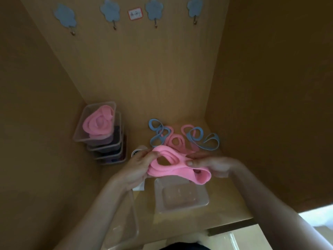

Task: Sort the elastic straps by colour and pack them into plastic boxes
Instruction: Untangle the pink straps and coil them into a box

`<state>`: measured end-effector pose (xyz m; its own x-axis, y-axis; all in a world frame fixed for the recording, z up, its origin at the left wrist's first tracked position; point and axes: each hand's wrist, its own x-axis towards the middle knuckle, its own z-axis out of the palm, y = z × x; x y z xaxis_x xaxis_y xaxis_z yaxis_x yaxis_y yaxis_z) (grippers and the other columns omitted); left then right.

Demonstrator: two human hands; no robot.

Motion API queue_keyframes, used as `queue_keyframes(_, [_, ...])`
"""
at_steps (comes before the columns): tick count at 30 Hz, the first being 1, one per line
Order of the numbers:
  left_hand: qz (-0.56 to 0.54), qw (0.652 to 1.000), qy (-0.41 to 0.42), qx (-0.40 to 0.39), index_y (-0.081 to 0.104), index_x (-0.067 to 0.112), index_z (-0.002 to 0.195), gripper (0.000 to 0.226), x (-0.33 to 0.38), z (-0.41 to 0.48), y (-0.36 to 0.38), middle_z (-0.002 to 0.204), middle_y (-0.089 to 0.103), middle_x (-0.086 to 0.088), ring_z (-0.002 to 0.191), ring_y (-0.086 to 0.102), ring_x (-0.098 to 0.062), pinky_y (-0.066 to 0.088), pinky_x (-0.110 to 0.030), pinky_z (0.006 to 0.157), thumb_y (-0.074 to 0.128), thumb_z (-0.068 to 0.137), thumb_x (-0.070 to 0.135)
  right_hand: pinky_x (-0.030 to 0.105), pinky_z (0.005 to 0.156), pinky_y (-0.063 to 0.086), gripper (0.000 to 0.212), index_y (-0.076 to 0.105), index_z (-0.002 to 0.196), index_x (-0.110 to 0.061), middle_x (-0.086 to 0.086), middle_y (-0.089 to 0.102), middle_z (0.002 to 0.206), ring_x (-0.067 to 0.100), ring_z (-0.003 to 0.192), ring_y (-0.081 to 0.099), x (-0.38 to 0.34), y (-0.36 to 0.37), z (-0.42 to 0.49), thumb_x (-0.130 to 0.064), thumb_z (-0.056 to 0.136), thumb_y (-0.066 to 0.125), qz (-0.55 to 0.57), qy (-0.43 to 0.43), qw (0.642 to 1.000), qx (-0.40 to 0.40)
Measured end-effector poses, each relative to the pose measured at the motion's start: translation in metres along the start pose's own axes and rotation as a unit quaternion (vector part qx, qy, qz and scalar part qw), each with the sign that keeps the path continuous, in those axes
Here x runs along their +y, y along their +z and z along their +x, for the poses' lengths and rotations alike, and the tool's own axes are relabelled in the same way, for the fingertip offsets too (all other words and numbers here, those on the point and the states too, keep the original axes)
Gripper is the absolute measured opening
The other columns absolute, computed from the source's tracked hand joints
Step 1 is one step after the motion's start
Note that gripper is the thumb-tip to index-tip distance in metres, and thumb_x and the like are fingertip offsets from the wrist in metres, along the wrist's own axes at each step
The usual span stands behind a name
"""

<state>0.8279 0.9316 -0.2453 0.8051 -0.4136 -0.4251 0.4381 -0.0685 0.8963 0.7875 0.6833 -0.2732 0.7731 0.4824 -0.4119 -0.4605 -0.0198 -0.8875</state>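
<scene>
A bundle of pink elastic straps [173, 167] is held up above the bench [225, 206], gripped from both sides. The left hand [138, 166] is clenched on the bundle's left end, its fingers [153, 156] hooked into the loops. The right hand [210, 166] is pinched on the right side, thumb on top, with a wide fold of pink hanging down below it.

Directly beneath the bundle, an empty clear plastic box [181, 194] is seen on the bench, open side up. A second clear box [124, 222] is partly covered by the left forearm, near the bench's front edge.

At the back left corner, a stack of plastic boxes [102, 136] is set against the wooden wall; coiled pink straps [99, 121] are packed in the top one, darker contents showing in those below.

Further back, loose pink straps [174, 139] and blue straps [198, 137] are left tangled together on the bench. Four blue cloud-shaped hooks [110, 12] are fixed to the rear panel.
</scene>
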Motion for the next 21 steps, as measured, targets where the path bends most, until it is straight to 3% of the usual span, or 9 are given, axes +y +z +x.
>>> queue_keyframes(2, [-0.065, 0.998, -0.009, 0.002, 0.067, 0.007, 0.102, 0.017, -0.004, -0.002, -0.001, 0.087, 0.072, -0.009, 0.077, 0.07, -0.015, 0.06, -0.034, 0.065, 0.05, 0.101, 0.008, 0.038, 0.094, 0.048, 0.074, 0.061, 0.131, -0.004, 0.015, 0.065, 0.12, 0.024, 0.106, 0.061, 0.01, -0.003, -0.003, -0.041, 0.072, 0.086, 0.095, -0.022, 0.995, -0.007])
queue_keyframes(4, [-0.124, 0.992, -0.019, 0.012, 0.066, 0.004, 0.108, 0.019, -0.008, -0.004, -0.002, 0.094, 0.072, -0.015, 0.082, 0.071, -0.021, 0.062, -0.038, 0.063, 0.049, 0.101, 0.009, 0.033, 0.081, 0.051, 0.074, 0.063, 0.131, -0.005, 0.014, 0.065, 0.113, 0.023, 0.097, 0.061, 0.016, -0.002, -0.006, -0.037, 0.069, 0.087, 0.183, -0.05, 0.982, -0.021])
queue_keyframes(7, [-0.203, 0.979, -0.025, 0.005, 0.063, 0.0, 0.112, 0.024, -0.01, -0.005, -0.002, 0.093, 0.073, -0.017, 0.078, 0.072, -0.022, 0.06, -0.034, 0.056, 0.051, 0.096, 0.013, 0.032, 0.082, 0.046, 0.066, 0.059, 0.137, -0.004, 0.013, 0.064, 0.119, 0.022, 0.102, 0.059, 0.02, 0.003, -0.008, -0.025, 0.077, 0.076, 0.251, -0.109, 0.961, -0.047])
queue_keyframes(11, [-0.275, 0.959, -0.05, -0.048, 0.058, -0.004, 0.122, 0.043, -0.02, -0.011, 0.007, 0.099, 0.071, -0.021, 0.077, 0.07, -0.025, 0.06, -0.034, 0.059, 0.055, 0.088, 0.02, 0.031, 0.09, 0.051, 0.057, 0.056, 0.136, 0.004, 0.018, 0.066, 0.12, 0.025, 0.107, 0.064, 0.02, 0.015, 0.0, -0.01, 0.084, 0.073, 0.336, -0.196, 0.918, -0.082])
queue_keyframes(14, [-0.27, 0.958, -0.066, -0.074, 0.059, -0.001, 0.119, 0.041, -0.034, -0.014, 0.022, 0.092, 0.069, -0.016, 0.075, 0.065, -0.023, 0.056, -0.035, 0.065, 0.053, 0.089, 0.027, 0.032, 0.084, 0.053, 0.058, 0.059, 0.13, 0.003, 0.02, 0.066, 0.115, 0.027, 0.1, 0.065, 0.022, 0.028, 0.009, -0.006, 0.078, 0.081, 0.379, -0.238, 0.894, -0.035])
queue_keyframes(16, [-0.242, 0.966, -0.064, -0.065, 0.055, 0.005, 0.121, 0.042, -0.043, -0.014, 0.031, 0.091, 0.067, -0.012, 0.078, 0.062, -0.023, 0.052, -0.035, 0.071, 0.051, 0.09, 0.034, 0.037, 0.091, 0.051, 0.065, 0.055, 0.133, 0.004, 0.023, 0.062, 0.12, 0.031, 0.107, 0.062, 0.023, 0.036, 0.014, -0.009, 0.076, 0.084, 0.376, -0.252, 0.892, 0.004])
queue_keyframes(19, [-0.236, 0.969, -0.059, -0.05, 0.053, 0.008, 0.125, 0.052, -0.052, -0.013, 0.038, 0.101, 0.068, -0.014, 0.09, 0.065, -0.027, 0.052, -0.038, 0.08, 0.051, 0.085, 0.041, 0.039, 0.09, 0.053, 0.061, 0.061, 0.126, 0.0, 0.023, 0.063, 0.119, 0.032, 0.106, 0.062, 0.029, 0.044, 0.016, -0.014, 0.073, 0.087, 0.351, -0.247, 0.901, 0.064])
queue_keyframes(21, [-0.252, 0.963, -0.069, -0.056, 0.055, 0.005, 0.129, 0.059, -0.055, -0.014, 0.042, 0.12, 0.068, -0.022, 0.111, 0.066, -0.035, 0.05, -0.048, 0.098, 0.05, 0.084, 0.043, 0.041, 0.087, 0.054, 0.056, 0.06, 0.127, 0.003, 0.024, 0.063, 0.117, 0.033, 0.103, 0.062, 0.035, 0.048, 0.015, -0.015, 0.079, 0.082, 0.32, -0.234, 0.912, 0.105])
